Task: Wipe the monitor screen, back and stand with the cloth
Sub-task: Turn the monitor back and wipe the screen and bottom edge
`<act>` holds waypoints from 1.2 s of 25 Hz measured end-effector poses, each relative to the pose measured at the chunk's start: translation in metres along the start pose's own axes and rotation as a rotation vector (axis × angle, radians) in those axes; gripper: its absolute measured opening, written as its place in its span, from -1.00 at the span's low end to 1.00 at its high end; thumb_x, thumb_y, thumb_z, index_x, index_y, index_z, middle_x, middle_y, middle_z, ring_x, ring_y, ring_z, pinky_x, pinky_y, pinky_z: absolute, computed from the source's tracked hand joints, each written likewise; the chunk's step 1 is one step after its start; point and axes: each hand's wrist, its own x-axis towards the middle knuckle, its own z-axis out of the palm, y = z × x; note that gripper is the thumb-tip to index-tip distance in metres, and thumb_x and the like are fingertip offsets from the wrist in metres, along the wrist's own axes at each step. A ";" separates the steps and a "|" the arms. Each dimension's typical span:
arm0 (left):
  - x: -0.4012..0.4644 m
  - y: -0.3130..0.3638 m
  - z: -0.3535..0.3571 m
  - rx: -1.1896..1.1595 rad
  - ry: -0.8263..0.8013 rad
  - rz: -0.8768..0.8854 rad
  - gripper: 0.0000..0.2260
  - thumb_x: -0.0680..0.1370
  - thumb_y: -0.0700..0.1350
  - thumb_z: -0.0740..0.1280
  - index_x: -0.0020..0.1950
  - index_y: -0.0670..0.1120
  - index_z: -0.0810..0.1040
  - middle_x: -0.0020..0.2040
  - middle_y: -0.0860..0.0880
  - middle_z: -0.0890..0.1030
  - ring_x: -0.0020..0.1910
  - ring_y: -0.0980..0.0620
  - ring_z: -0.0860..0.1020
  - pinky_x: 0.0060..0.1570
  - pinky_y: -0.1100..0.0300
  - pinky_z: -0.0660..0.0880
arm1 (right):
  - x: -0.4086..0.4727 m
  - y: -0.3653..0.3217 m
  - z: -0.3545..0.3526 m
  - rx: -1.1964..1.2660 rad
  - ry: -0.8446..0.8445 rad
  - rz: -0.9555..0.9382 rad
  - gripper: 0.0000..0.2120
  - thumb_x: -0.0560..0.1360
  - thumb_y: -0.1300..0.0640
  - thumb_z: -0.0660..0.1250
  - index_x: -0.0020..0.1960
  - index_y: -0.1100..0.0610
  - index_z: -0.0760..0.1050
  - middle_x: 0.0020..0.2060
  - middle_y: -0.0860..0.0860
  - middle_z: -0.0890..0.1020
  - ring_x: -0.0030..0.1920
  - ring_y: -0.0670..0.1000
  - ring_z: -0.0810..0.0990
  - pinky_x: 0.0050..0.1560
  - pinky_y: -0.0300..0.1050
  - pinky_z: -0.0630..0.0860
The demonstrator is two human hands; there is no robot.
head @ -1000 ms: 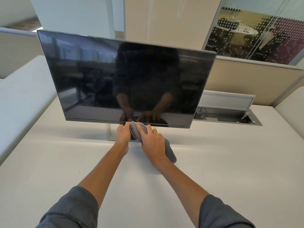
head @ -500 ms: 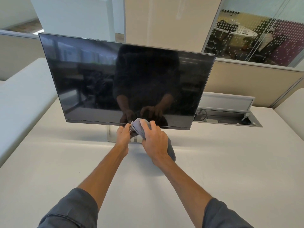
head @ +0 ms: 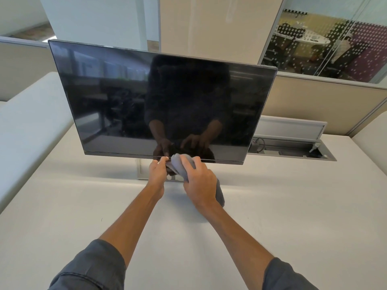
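Grey, soft and bunched, the small microfibre cloth (head: 179,166) sits at the bottom edge of the wide, black, glossy flat-panel monitor (head: 163,101), just below the middle of the screen. Your right hand (head: 199,181) has its fingers curled over the top of the cloth, gripping it, and the cloth's upper fold touches the thin lower bezel. A loose tail of the cloth hangs out under your right wrist, above the matte off-white desk (head: 293,216).

Your left hand (head: 157,174) is just beside the right one, its fingers curled toward the same spot, with the thumb tip up against the bezel. It looks as if it pinches the left edge of the cloth, but the fingertips are hidden behind the hand, so you cannot tell for sure.

The monitor stands upright, tilted back slightly, and its dark screen mirrors both of your forearms and hands. Below it, between and behind your hands, part of the pale silver rectangular stand base (head: 142,174) rests on the desk. Both rolled-up grey sleeves show at the lower edge of the view.

To the right of the monitor, a recessed grey metal cable tray (head: 293,148) lies open in the desk with its white lid raised behind it. Beige partition panels (head: 314,101) run along the back of the desk.
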 end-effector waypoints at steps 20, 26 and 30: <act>0.000 0.001 0.000 0.006 -0.008 0.002 -0.67 0.66 0.02 0.09 0.27 -0.15 0.42 0.14 -0.16 0.53 0.13 -0.08 0.50 0.15 0.04 0.52 | 0.011 -0.017 -0.003 -0.083 -0.371 0.058 -0.42 0.58 -0.02 0.27 0.52 -0.02 0.12 0.44 0.11 0.31 0.29 0.14 0.43 0.21 -0.01 0.47; -0.001 0.001 -0.001 0.017 -0.010 0.005 -0.68 0.65 0.04 0.09 0.24 -0.14 0.43 0.13 -0.17 0.52 0.14 -0.09 0.49 0.14 0.06 0.51 | 0.010 -0.020 -0.005 -0.122 -0.395 0.059 -0.39 0.60 -0.02 0.24 0.54 -0.02 0.03 0.47 0.13 0.24 0.34 0.15 0.39 0.26 0.02 0.44; -0.001 0.001 -0.001 0.008 0.000 -0.002 -0.67 0.66 0.04 0.09 0.25 -0.15 0.43 0.12 -0.16 0.53 0.09 -0.06 0.50 0.15 0.07 0.51 | 0.014 -0.023 -0.005 -0.158 -0.434 0.079 -0.34 0.58 -0.04 0.27 0.55 -0.04 -0.02 0.44 0.16 0.27 0.30 0.17 0.43 0.20 0.01 0.48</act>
